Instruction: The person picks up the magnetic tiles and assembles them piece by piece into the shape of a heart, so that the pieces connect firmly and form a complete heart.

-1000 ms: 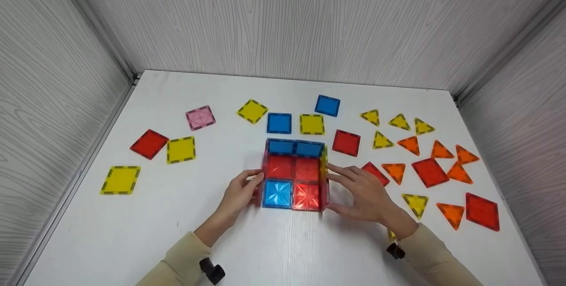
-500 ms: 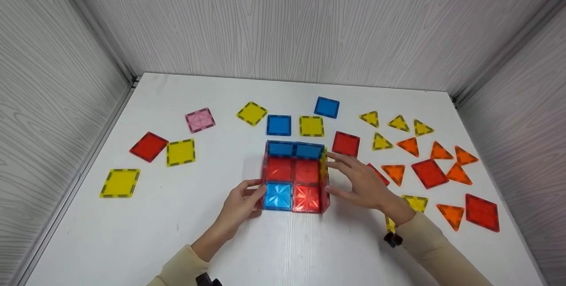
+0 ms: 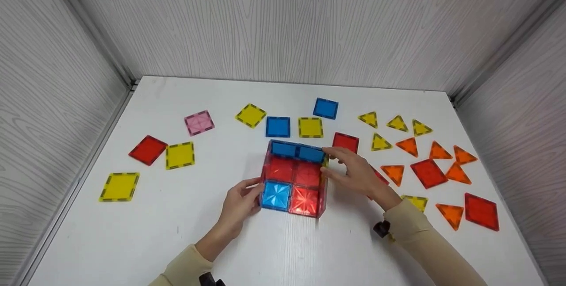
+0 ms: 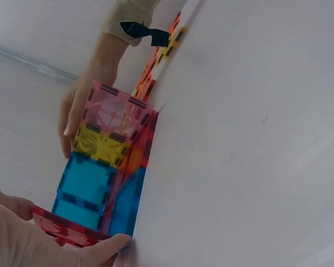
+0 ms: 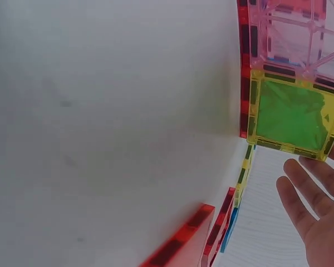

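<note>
A box of magnetic tiles stands mid-table, with red floor tiles (image 3: 281,169), a blue front-left floor tile (image 3: 276,195) and a blue back wall (image 3: 284,149). Its front and top are open. My left hand (image 3: 239,208) grips the red left wall (image 4: 67,228), thumb by the front lower corner. The right wall has a yellow tile (image 5: 292,114) at the back and a pink tile (image 4: 114,114) in front. At the back right corner, my right hand (image 3: 358,173) touches the wall with extended fingers; the right wrist view shows those fingers (image 5: 300,197) spread beside the yellow tile.
Square tiles in pink (image 3: 199,122), red (image 3: 148,150) and yellow (image 3: 119,187) lie left. A loose blue tile (image 3: 278,127) and others sit behind the box. To the right are yellow triangles (image 3: 381,142), orange triangles (image 3: 393,173) and red squares (image 3: 429,173).
My right hand has slid back along the right wall to the rear corner. The box has turned slightly clockwise, its back wall now angled. My left hand has stayed on the left wall.
</note>
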The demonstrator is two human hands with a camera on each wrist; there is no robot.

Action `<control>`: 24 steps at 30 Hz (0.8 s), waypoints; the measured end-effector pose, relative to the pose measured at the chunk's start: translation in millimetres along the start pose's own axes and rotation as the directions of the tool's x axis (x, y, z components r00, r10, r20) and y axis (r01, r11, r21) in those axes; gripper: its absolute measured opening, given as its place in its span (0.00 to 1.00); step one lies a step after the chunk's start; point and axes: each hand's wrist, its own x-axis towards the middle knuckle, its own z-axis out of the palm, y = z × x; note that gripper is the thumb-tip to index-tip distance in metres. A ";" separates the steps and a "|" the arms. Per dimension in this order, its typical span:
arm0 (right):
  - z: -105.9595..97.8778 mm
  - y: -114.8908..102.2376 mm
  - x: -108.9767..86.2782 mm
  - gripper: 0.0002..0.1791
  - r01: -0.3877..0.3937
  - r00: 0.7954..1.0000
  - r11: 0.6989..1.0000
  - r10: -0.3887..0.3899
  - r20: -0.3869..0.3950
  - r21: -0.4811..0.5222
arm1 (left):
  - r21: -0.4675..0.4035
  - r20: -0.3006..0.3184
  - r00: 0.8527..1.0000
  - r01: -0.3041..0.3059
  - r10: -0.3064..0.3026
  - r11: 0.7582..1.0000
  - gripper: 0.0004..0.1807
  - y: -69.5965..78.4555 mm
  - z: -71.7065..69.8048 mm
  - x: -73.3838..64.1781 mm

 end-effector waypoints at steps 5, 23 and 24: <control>-0.4 0.1 -18.4 0.29 0.068 0.996 0.996 -0.072 -0.058 -0.065 | 0.007 -0.006 1.000 -0.025 0.025 1.000 0.23 3.5 -8.1 13.4; 12.6 -22.1 -57.3 0.13 0.368 0.896 0.889 -0.417 -0.150 -0.274 | 0.155 -0.008 0.993 -0.115 0.118 0.981 0.19 18.5 -20.2 90.4; 13.8 -24.1 -58.6 0.13 0.371 0.895 0.889 -0.419 -0.152 -0.266 | 0.161 0.002 0.992 -0.126 0.128 0.979 0.19 19.3 -19.3 93.9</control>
